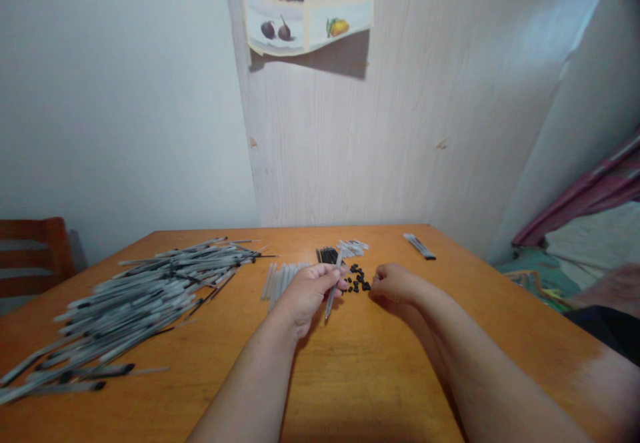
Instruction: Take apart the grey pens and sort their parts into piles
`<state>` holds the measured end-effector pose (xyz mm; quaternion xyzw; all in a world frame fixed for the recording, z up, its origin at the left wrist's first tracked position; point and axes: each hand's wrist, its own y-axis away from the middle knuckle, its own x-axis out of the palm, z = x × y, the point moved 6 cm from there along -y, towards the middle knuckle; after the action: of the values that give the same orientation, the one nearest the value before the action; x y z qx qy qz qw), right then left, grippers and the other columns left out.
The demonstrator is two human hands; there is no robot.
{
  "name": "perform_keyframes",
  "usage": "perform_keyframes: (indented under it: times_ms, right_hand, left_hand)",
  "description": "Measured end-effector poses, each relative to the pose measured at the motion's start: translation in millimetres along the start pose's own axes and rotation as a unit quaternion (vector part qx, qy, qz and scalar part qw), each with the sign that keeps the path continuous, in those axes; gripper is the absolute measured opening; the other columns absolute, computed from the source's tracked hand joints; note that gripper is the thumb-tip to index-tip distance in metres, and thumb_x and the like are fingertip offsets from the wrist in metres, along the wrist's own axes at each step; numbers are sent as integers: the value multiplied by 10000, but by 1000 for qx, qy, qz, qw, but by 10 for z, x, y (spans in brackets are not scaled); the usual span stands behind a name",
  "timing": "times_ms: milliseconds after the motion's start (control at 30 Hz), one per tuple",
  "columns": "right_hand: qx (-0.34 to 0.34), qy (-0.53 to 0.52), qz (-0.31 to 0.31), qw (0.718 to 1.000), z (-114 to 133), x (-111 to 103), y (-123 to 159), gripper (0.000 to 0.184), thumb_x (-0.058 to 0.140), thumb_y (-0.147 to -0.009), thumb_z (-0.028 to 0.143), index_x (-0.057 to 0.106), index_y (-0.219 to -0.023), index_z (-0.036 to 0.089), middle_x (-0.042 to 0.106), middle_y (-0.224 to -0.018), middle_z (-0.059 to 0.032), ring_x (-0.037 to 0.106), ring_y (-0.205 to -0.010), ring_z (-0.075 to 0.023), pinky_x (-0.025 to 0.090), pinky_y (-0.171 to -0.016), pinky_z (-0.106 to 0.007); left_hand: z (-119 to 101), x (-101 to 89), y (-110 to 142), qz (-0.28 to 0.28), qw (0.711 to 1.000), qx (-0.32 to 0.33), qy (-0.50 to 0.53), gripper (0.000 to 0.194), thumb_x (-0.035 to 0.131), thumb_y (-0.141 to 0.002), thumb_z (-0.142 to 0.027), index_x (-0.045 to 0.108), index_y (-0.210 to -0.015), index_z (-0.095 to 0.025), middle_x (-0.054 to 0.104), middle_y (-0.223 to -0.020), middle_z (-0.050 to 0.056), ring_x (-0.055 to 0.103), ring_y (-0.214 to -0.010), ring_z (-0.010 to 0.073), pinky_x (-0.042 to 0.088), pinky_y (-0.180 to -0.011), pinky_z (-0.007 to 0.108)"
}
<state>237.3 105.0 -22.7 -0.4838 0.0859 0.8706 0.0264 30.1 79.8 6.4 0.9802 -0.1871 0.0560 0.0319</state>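
My left hand [319, 288] is closed round a slim translucent pen [333, 294], which slants with its narrow tip toward me. On the table just right of it lie several small black plugs [357, 279]. My right hand [395, 284] rests at their right edge with its fingers pressed together; what they pinch, if anything, is hidden. Behind my left hand lie a row of clear pen barrels [281, 279] and a bunch of dark refills [327, 255]. Small clear caps [353, 248] are heaped beyond the plugs.
A large loose pile of pens [150, 296] covers the left part of the wooden table [340, 383]. A few capped pens [419, 246] lie together at the back right. A wooden chair [33, 256] stands at the left, and fruit pictures [307, 6] hang on the wall.
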Motion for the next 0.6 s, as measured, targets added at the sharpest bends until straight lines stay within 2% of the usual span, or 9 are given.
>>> perform_keyframes:
  times_ms: [100, 233, 300, 367, 433, 500, 600]
  right_hand:
    - [-20, -17, 9, 1000, 59, -74, 35, 91, 642, -600, 126, 576, -552, 167, 550, -475, 5, 486, -479, -119, 309, -483, -230]
    - [-55, -52, 32, 997, 139, -127, 76, 215, 573, -684, 137, 528, -475, 169, 523, -438, 3, 471, -441, -103, 325, -483, -228]
    - [-68, -72, 29, 995, 175, -154, 86, 241, 534, -735, 150, 521, -496, 177, 537, -457, 3, 480, -445, -102, 354, -491, -226]
    - [-76, -147, 16, 986, 222, -196, 98, 225, 515, -774, 155, 532, -551, 183, 566, -495, 0, 507, -467, -106, 401, -513, -226]
    - [-83, -286, 1, 955, 286, -258, 126, 155, 541, -790, 155, 561, -639, 183, 623, -578, -10, 562, -523, -111, 460, -560, -229]
    - [-88, -423, -9, 902, 359, -324, 178, 57, 607, -786, 163, 593, -733, 180, 680, -694, -30, 621, -612, -119, 509, -623, -237]
    - [-104, -511, -11, 853, 478, -396, 279, 89, 693, -782, 225, 632, -821, 172, 716, -803, -62, 658, -701, -131, 536, -673, -249]
  left_hand:
    - [-1, -2, -3, -1, 1000, 2, -7, 275, 634, -831, -324, 695, -998, -113, 687, -817, 78, 585, -690, 115, 398, -681, 239]
    - [-11, 9, 15, -1, 1000, -1, -9, 281, 647, -820, -342, 695, -984, -120, 686, -832, 76, 585, -692, 117, 398, -683, 243]
    - [-16, 21, 22, 1, 1000, -2, -9, 282, 650, -815, -345, 693, -982, -123, 687, -837, 76, 585, -693, 117, 399, -687, 244]
    - [-11, 33, 22, 4, 1000, -4, -9, 289, 654, -811, -353, 691, -980, -122, 687, -829, 77, 581, -686, 117, 394, -681, 242]
    - [0, 42, 13, 7, 1000, -4, -11, 303, 660, -807, -364, 690, -983, -120, 688, -819, 79, 575, -680, 117, 387, -673, 239]
    - [19, 50, 3, 13, 1000, -3, -11, 320, 667, -803, -373, 688, -995, -118, 691, -821, 82, 572, -684, 119, 383, -671, 238]
    - [46, 68, -4, 29, 1000, 2, -6, 327, 673, -801, -373, 687, -1004, -117, 686, -808, 76, 563, -686, 119, 379, -671, 239]
